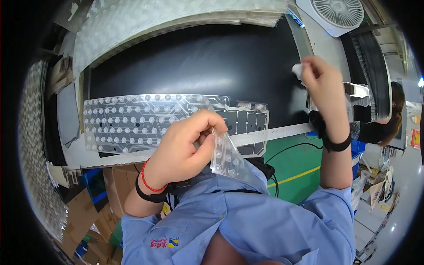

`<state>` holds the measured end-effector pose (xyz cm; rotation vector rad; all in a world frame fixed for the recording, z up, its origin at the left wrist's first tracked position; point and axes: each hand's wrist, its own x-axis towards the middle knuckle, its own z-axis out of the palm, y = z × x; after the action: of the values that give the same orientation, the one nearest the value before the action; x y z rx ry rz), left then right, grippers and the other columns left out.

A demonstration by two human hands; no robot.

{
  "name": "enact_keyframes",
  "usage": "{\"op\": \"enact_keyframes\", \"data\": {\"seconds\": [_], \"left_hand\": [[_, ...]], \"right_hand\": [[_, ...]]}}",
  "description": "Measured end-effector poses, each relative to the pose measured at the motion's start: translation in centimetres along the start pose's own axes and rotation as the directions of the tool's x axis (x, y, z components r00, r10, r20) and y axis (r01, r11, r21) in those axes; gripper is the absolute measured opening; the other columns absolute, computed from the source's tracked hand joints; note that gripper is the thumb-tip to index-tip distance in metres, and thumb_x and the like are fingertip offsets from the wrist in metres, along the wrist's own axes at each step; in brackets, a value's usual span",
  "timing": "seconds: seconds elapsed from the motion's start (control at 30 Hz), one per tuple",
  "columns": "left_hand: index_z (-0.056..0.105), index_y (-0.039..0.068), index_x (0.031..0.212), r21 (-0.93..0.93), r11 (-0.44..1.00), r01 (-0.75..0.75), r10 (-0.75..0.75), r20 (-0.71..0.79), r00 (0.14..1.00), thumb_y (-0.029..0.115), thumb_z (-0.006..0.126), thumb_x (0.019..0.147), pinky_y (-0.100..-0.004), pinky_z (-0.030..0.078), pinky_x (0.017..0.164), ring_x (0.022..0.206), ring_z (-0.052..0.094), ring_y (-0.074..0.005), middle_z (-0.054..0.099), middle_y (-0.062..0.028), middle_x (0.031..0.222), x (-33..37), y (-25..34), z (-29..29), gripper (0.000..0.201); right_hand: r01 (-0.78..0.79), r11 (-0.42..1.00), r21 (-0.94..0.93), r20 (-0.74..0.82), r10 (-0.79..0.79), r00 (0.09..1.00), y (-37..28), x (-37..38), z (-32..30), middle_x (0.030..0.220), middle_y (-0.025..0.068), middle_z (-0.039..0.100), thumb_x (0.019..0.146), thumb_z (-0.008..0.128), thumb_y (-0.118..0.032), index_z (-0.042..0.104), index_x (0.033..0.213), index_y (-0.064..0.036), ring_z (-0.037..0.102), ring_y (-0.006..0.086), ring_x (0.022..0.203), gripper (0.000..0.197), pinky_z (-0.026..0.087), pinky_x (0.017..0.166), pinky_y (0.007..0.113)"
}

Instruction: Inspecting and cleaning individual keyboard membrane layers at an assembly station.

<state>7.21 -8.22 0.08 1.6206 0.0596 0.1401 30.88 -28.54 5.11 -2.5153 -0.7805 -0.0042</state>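
Brown cardboard boxes and a blue bin stood under the bench at seven o'clock; what they held could not be made out. One clear keyboard membrane sheet, dotted with round contacts and thin circuit traces, lay flat on the black work mat, its lower right corner lifted off the mat. The left hand pinched that raised corner between thumb and fingers, just below the centre. The right hand, up at two o'clock, was closed around one small white cloth, held above the mat's right edge. A black band sat on each wrist, two in all, and one red cord on the left. One thick stack of similar membrane sheets ran along twelve o'clock, and a second stack curved down at nine o'clock. One white fan stood at one o'clock. Beyond the bench lay a green floor with a yellow line, and another person worked at three o'clock.
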Motion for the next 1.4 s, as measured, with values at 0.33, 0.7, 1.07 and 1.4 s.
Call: {"op": "enact_keyframes", "data": {"seconds": [0.33,0.7,1.07,1.4], "left_hand": [[0.059,0.002,0.101,0.048,0.997,0.053,-0.055,0.049,0.997,-0.004,0.051,0.087,-0.0241,0.042,0.056,0.060,0.052,-0.0085,0.058,-0.0051,0.077,-0.4,0.1,-0.4,0.017],[0.059,0.003,0.099,0.157,0.987,0.041,-0.048,0.042,0.998,-0.005,0.056,0.085,-0.0256,0.042,0.054,0.060,0.053,-0.0104,0.057,-0.0061,0.076,-0.5,0.2,-0.2,0.017],[0.059,0.005,0.097,0.115,0.990,0.076,-0.082,0.051,0.995,0.006,0.064,0.084,-0.0254,0.043,0.054,0.058,0.054,-0.0114,0.058,-0.0052,0.074,-0.7,-0.2,-0.3,0.014],[0.058,0.005,0.099,0.154,0.988,0.017,-0.026,0.058,0.998,0.010,0.067,0.085,-0.0258,0.045,0.057,0.062,0.057,-0.0125,0.060,-0.0053,0.076,-0.8,-0.5,-0.4,0.017]], "right_hand": [[0.444,0.848,0.290,0.150,-0.499,0.854,-4.7,-4.5,2.5,0.088,0.0136,0.067,0.080,0.071,-0.006,0.069,0.098,-0.0017,0.065,0.0311,0.078,0.019,0.053,0.072,0.038],[0.512,0.850,0.123,0.174,-0.526,0.832,-2.6,-7.2,2.0,0.086,0.0101,0.064,0.074,0.070,0.001,0.071,0.098,-0.0020,0.064,0.0274,0.080,0.025,0.053,0.070,0.037],[0.557,0.818,0.143,0.134,-0.574,0.808,-2.0,-7.5,2.2,0.087,0.0096,0.064,0.071,0.069,0.002,0.071,0.099,-0.0036,0.064,0.0275,0.081,0.028,0.054,0.070,0.036],[0.534,0.821,0.203,0.093,-0.559,0.824,-1.4,-8.5,2.9,0.084,0.0097,0.063,0.077,0.071,-0.001,0.071,0.099,-0.0033,0.062,0.0273,0.077,0.023,0.052,0.066,0.037]]}}
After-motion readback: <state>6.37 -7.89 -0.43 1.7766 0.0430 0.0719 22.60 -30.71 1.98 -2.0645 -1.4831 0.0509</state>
